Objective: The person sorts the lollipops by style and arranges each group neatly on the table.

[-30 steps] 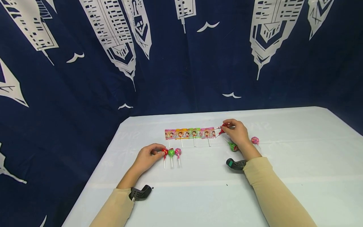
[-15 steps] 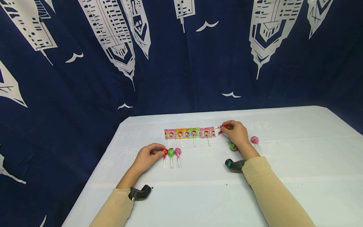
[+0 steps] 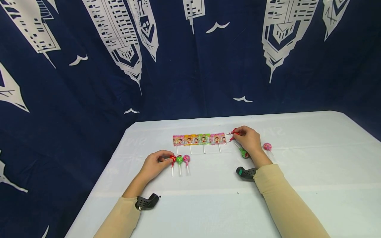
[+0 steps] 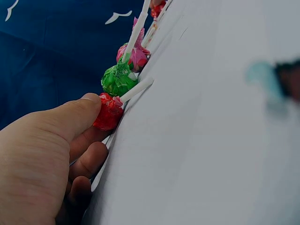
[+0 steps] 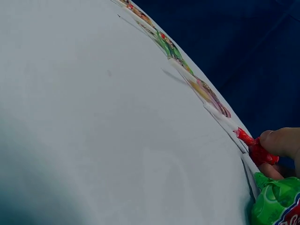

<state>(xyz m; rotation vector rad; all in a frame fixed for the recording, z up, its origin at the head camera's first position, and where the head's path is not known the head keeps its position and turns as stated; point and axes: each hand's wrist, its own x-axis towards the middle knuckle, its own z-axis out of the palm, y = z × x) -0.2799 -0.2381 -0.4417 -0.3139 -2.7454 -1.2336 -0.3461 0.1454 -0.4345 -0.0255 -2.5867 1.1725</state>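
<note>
My left hand (image 3: 155, 165) pinches a red-wrapped lollipop (image 4: 108, 112) by its head between thumb and fingers. Side by side with it lie a green lollipop (image 3: 179, 159) and a pink lollipop (image 3: 186, 159), their sticks toward me in the head view. Farther back, my right hand (image 3: 248, 140) holds a red lollipop (image 5: 262, 151) by the head, its stick pointing left. Red wrapper shows at two spots by these fingertips, partly hidden by them. Just under that hand lies another green lollipop (image 3: 244, 153), also seen large in the right wrist view.
Several flat-wrapped lollipops, including an orange one (image 3: 190, 140), form a row left of my right hand. One more pink lollipop (image 3: 267, 146) lies to the right of that wrist. All rest on a white-covered table (image 3: 208, 205), with a dark blue printed curtain (image 3: 190, 72) behind.
My right fingers shift slightly on the red lollipop, and more red wrapper shows past them now than half a second ago. The left hand stays in place.
</note>
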